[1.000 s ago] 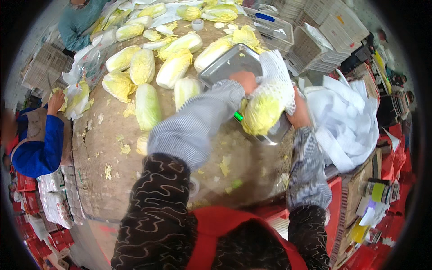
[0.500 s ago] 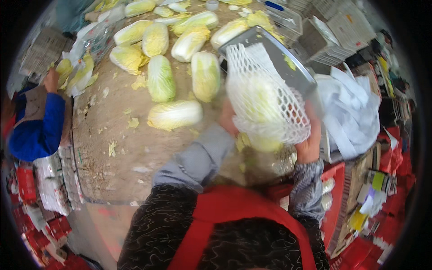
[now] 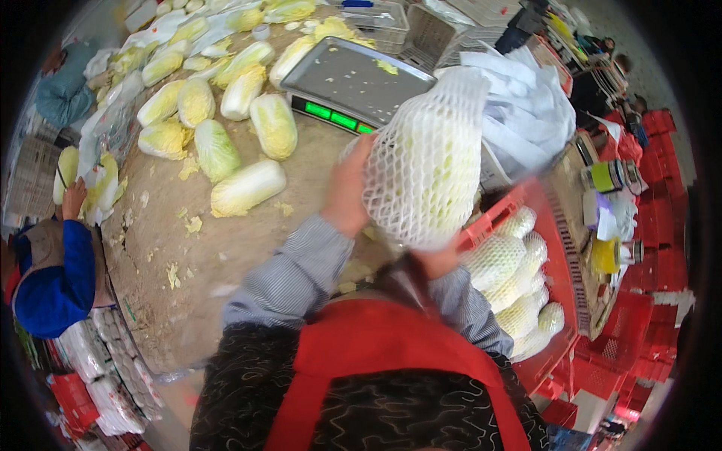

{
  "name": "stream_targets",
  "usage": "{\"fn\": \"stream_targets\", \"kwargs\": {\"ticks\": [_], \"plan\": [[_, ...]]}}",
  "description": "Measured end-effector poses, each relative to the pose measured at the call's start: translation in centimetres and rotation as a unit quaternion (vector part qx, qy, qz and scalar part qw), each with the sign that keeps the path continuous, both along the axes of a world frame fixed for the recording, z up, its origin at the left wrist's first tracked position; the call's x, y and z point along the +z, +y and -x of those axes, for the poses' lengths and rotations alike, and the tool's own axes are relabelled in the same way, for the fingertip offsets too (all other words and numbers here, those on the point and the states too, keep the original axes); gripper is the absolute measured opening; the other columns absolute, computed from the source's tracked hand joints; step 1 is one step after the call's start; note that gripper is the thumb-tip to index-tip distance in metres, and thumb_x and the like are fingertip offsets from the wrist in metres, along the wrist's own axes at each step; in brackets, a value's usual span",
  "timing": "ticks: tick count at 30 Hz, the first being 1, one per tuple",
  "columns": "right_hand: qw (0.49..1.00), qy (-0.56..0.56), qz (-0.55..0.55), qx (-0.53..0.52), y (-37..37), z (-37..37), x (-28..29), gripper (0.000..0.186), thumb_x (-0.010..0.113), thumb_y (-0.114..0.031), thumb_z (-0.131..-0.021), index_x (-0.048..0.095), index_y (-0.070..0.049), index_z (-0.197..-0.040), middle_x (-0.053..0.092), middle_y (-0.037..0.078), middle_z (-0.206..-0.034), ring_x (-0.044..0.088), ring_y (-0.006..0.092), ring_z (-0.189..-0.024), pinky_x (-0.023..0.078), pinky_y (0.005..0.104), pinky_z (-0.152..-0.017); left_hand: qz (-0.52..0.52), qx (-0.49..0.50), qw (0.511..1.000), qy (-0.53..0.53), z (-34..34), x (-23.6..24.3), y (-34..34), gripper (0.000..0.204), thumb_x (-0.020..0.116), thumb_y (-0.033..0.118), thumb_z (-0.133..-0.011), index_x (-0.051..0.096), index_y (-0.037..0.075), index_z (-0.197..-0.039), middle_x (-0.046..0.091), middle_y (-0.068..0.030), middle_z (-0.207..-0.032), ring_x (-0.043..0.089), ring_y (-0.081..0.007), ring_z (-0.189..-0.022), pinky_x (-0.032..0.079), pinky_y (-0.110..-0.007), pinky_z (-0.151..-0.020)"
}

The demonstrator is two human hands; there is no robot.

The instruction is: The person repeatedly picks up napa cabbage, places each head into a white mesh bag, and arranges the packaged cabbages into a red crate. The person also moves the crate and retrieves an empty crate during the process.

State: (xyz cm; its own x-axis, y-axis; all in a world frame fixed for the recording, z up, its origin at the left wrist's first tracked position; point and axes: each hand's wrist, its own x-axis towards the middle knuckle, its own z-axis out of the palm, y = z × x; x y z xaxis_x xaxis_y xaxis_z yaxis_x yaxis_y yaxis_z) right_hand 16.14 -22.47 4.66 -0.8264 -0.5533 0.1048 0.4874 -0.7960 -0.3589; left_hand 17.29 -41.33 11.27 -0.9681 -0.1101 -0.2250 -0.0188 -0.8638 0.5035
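Observation:
A cabbage in a white foam net sleeve (image 3: pixel 425 161) is raised in front of me, just below the weighing scale. My left hand (image 3: pixel 348 184) grips its left side, fingers closed round it. My right hand (image 3: pixel 438 257) holds it from below, with its fingers partly hidden. The metal scale pan (image 3: pixel 353 75) holds a few leaf scraps, and its front shows green displays (image 3: pixel 342 120). Loose cabbages (image 3: pixel 244 188) lie on the brown tabletop to the left. A red crate (image 3: pixel 556 331) at the lower right holds several netted cabbages (image 3: pixel 492 263).
A worker in blue sleeves (image 3: pixel 56 278) handles leaves at the left edge; another person in teal (image 3: pixel 64 90) stands farther back. A pile of white net sleeves (image 3: pixel 530 105) sits right of the scale. Jars (image 3: pixel 605 252), stacked red crates (image 3: pixel 650 248) and plastic crates (image 3: pixel 429 30) surround the table.
The netted cabbage has come off the scale toward me and now stands more upright between my hands. My view has turned rightward, bringing the crate of netted cabbages into sight.

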Motion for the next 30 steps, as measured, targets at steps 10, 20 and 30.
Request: {"fn": "stream_targets", "kwargs": {"ticks": [10,20,30], "plan": [[0.902,0.167,-0.363,-0.165,1.0,-1.6,-2.3,0.053,0.057,-0.013,-0.087,0.048,-0.004,-0.138,0.058,0.01,-0.135,0.061,0.024,-0.115,0.052,0.0396,-0.094,0.244,-0.258,0.921,-0.161,-9.1,-5.3,1.3,0.044,0.06,0.052,-0.095,0.062,0.009,-0.107,0.066,-0.002,-0.089,0.057,-0.0085,-0.072,0.046,-0.03,-0.055],[0.879,-0.105,-0.463,-0.053,-3.9,1.6,-3.8,0.059,0.052,-0.048,-0.099,0.047,-0.009,-0.142,0.06,0.007,-0.133,0.061,0.0251,-0.118,0.051,0.0439,-0.094,0.945,-0.072,0.306,-0.088,-6.8,-6.2,-19.7,0.084,0.086,0.033,-0.063,0.049,0.008,-0.135,0.058,-0.0158,-0.124,0.056,-0.0343,-0.115,0.039,-0.046,-0.1],[0.421,0.352,-0.824,-0.142,-0.5,-0.8,2.4,0.04,0.067,-0.024,-0.09,0.058,0.0,-0.121,0.064,0.013,-0.111,0.062,0.0255,-0.095,0.05,0.0344,-0.08,0.603,0.095,0.777,-0.155,-11.4,-3.9,-21.7,0.06,0.08,0.024,-0.078,0.054,-0.001,-0.126,0.067,-0.0161,-0.111,0.067,-0.0247,-0.098,0.055,-0.037,-0.084]]}}
